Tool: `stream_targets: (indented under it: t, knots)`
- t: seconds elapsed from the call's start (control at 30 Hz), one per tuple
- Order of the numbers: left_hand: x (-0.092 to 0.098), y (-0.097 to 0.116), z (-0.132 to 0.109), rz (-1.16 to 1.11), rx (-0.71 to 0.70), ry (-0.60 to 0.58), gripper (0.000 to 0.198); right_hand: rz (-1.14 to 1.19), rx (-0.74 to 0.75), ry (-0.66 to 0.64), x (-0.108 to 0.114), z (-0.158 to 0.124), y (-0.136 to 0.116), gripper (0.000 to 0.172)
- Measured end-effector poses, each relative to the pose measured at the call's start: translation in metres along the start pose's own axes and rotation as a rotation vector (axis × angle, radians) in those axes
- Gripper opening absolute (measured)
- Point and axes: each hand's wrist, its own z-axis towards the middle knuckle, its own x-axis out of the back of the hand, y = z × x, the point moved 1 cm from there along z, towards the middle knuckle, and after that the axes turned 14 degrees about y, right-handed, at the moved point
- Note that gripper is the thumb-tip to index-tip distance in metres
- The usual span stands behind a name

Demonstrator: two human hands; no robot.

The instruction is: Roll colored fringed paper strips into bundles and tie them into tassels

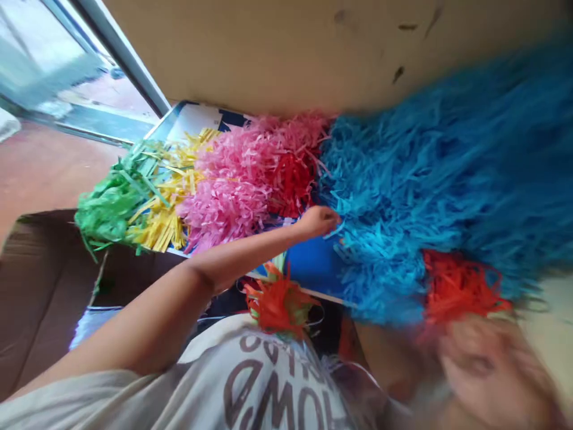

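My left hand (319, 222) is closed at the near left edge of a big pile of blue paper strips (394, 179). Thin blue strips show beside its fingertips, but whether they are pinched cannot be made out. Low on the right, my right hand (492, 364) is smeared by motion. Right above it is a bunch of red-orange strips (461, 286), touching or overlapping the fingers; a grip on it is not clear. Another tuft of orange and pale green strips (280, 304) is in front of my shirt, at the table's near edge.
Pink strips (237, 179), red strips (293, 182), yellow strips (168, 209) and green strips (111, 206) lie leftward along the blue tabletop (313, 266). A cardboard box (42, 286) stands at the near left. Behind are a wall (268, 54) and a glass door (102, 89).
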Motion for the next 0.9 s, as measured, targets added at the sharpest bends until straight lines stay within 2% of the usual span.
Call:
stream_targets:
  t: [0.07, 0.13, 0.2, 0.3, 0.37, 0.43, 0.57, 0.63, 0.7, 0.8, 0.83, 0.9]
  knots:
    - [0.000, 0.014, 0.051, 0.105, 0.075, 0.140, 0.035, 0.078, -0.040, -0.098, -0.029, -0.003, 0.015, 0.032]
    - [-0.002, 0.021, 0.084, 0.178, 0.139, 0.202, 0.038, 0.147, -0.066, -0.183, -0.048, -0.007, 0.030, 0.031]
    - [-0.004, 0.023, 0.099, 0.216, 0.167, 0.223, 0.035, 0.144, -0.011, -0.167, -0.054, -0.009, 0.043, 0.026]
    - [-0.005, 0.021, 0.094, 0.227, 0.132, 0.238, 0.028, 0.098, 0.072, -0.066, -0.044, -0.008, 0.057, 0.027]
    - [0.001, 0.017, 0.081, 0.219, 0.068, 0.268, 0.028, 0.082, 0.045, -0.056, -0.038, -0.007, 0.061, 0.026]
    - [0.012, 0.012, 0.064, 0.196, -0.075, 0.320, 0.029, 0.078, -0.008, -0.087, -0.041, -0.008, 0.063, 0.026]
    - [0.043, 0.011, 0.014, 0.015, -0.609, 0.395, 0.022, 0.119, -0.001, -0.122, -0.064, -0.018, 0.060, 0.028]
    - [0.059, 0.013, -0.021, -0.143, -0.752, 0.351, 0.020, 0.085, 0.092, -0.092, -0.075, -0.025, 0.059, 0.027]
    - [0.070, 0.015, -0.060, -0.304, -0.703, 0.195, 0.024, -0.027, 0.201, -0.067, -0.085, -0.032, 0.060, 0.027]
    - [0.073, 0.012, -0.112, -0.611, -0.320, -0.098, 0.036, -0.168, 0.269, -0.080, -0.104, -0.040, 0.068, 0.032]
    - [0.071, 0.010, -0.126, -0.714, -0.180, -0.153, 0.039, -0.186, 0.266, -0.096, -0.111, -0.042, 0.072, 0.033]
    - [0.066, 0.004, -0.145, -0.897, 0.031, -0.180, 0.041, -0.205, 0.253, -0.145, -0.126, -0.047, 0.081, 0.035]
